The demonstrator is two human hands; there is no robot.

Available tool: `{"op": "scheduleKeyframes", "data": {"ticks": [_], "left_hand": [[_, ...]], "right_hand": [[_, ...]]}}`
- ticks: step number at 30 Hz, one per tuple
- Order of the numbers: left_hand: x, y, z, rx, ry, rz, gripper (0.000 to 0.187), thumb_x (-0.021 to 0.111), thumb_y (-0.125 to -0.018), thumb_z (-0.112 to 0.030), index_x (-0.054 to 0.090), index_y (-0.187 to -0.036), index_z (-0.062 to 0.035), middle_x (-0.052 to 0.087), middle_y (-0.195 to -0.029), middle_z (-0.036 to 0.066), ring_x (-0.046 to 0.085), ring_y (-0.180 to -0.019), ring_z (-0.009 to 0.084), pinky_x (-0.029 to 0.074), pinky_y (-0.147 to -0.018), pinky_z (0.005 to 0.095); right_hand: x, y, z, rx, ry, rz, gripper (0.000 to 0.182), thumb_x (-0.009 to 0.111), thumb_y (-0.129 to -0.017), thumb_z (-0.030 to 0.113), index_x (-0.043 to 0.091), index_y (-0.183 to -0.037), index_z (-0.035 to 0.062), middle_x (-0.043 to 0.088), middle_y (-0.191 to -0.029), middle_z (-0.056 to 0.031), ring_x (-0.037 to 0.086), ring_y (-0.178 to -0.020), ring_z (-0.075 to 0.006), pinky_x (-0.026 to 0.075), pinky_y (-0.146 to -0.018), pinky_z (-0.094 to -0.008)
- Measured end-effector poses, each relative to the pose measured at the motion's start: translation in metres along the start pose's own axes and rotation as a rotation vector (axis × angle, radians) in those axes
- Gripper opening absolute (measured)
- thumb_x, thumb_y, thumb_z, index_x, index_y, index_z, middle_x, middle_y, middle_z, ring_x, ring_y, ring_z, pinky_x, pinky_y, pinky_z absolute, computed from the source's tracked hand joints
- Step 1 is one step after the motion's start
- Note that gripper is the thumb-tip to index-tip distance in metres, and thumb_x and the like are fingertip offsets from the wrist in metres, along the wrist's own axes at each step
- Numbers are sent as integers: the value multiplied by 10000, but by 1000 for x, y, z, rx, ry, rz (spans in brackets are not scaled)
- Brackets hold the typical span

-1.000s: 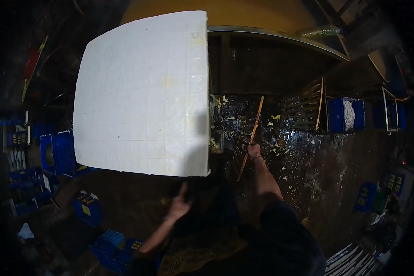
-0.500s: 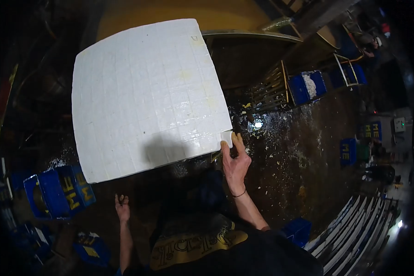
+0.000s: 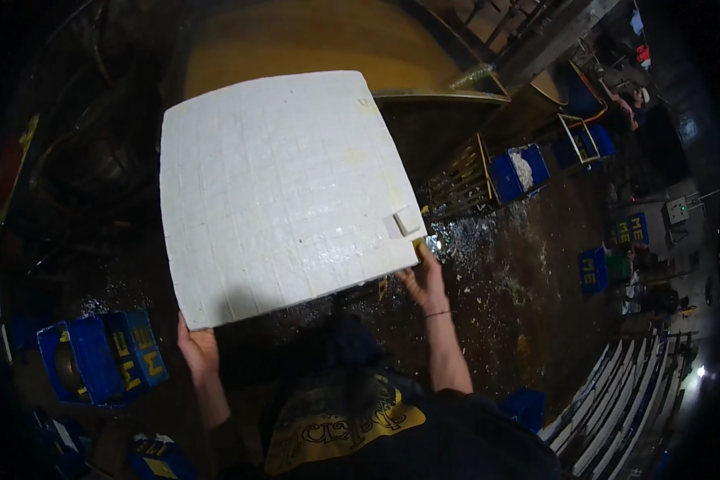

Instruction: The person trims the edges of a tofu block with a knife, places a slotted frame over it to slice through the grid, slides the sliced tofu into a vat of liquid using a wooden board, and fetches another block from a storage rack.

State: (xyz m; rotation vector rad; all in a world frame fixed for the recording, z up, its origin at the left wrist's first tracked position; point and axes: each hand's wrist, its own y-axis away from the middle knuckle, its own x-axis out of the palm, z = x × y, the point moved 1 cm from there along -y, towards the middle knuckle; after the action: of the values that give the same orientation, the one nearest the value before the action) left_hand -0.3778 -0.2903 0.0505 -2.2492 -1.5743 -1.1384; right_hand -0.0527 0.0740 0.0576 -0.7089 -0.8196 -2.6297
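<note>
Slab (image 3: 288,192), white and marked with faint lines, takes up the middle of the frame, tilted slightly, with a notch at its lower-right corner. Both of the person's 2 hands are on it. The left hand (image 3: 198,350), half curled, grips the lower-left corner – 1 digit shows along the edge, the others are hidden beneath. The right hand (image 3: 429,284) is bent around the lower-right corner, partly closed on it, by the notch. Just above that hand, 1 small white block (image 3: 407,222) lies on the slab near its right edge. Blue crates (image 3: 102,360) stand lower left; pale strips (image 3: 612,408) lie lower right.
</note>
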Motion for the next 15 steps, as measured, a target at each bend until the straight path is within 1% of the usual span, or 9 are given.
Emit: {"op": "scheduleKeyframes", "data": {"ticks": [1,3,5,6,9,11,13,14,15], "left_hand": [[3,-2,8,-5,92,84,457,341,-1036,-282,444,-1392,-14,468,-1437,116,458,-1313,264,349,-1120,444],[3,-9,17,-19,244,46,476,310,-1031,-305,451,-1385,-21,497,-1413,106,455,-1315,282,362,-1105,464],[13,-7,19,-7,360,240,463,313,-1019,-279,464,-1370,-18,527,-1378,120,485,-1290,305,408,-1072,483],[17,-8,16,-38,322,183,439,317,-1019,-258,486,-1343,-13,547,-1341,143,546,-1218,321,455,-1030,489],[25,-12,9,-69,277,86,466,296,-1011,-271,480,-1348,-7,551,-1329,165,556,-1211,325,479,-1013,493],[47,-21,-4,-35,251,98,459,311,-1009,-267,483,-1342,-3,552,-1323,173,553,-1215,317,470,-1023,486],[68,-43,-13,-140,371,62,447,332,-1007,-259,487,-1337,-1,558,-1318,158,567,-1192,311,469,-1024,470],[76,-59,-13,-98,258,136,406,373,-1013,-240,500,-1324,-12,575,-1283,147,572,-1176,286,489,-997,412],[88,-75,-13,-81,258,135,406,373,-1013,-240,500,-1324,-12,575,-1283,147,572,-1176,286,489,-997,412]], "right_hand": [[3,-2,-18,26,-208,95,413,593,-928,308,595,-1203,0,660,-1148,-88,617,-1022,-209,500,-888,-373],[13,-18,-42,-47,-506,72,407,582,-908,264,582,-1217,-1,658,-1156,-110,618,-1073,-253,504,-936,-392],[16,-28,-43,-107,-441,88,422,544,-891,237,576,-1228,-15,652,-1181,-132,605,-1127,-286,467,-1002,-415],[18,-26,-38,-104,-393,88,430,535,-889,235,570,-1235,-18,648,-1186,-135,604,-1130,-288,461,-1009,-420],[28,-23,-25,-157,-318,63,440,516,-893,229,556,-1249,-25,629,-1215,-145,598,-1141,-292,457,-1015,-423],[35,-40,-20,-191,-294,74,444,507,-896,234,553,-1253,-26,616,-1238,-144,589,-1159,-292,454,-1022,-427],[58,-64,-3,-250,-308,43,463,480,-890,251,560,-1255,-22,619,-1254,-139,577,-1184,-303,424,-1064,-435],[73,-78,5,-212,-398,132,455,472,-890,243,561,-1245,-26,624,-1249,-132,586,-1172,-298,435,-1056,-443],[81,-97,11,-204,-401,147,455,472,-890,243,561,-1245,-26,624,-1249,-132,586,-1172,-298,435,-1056,-443]]}}
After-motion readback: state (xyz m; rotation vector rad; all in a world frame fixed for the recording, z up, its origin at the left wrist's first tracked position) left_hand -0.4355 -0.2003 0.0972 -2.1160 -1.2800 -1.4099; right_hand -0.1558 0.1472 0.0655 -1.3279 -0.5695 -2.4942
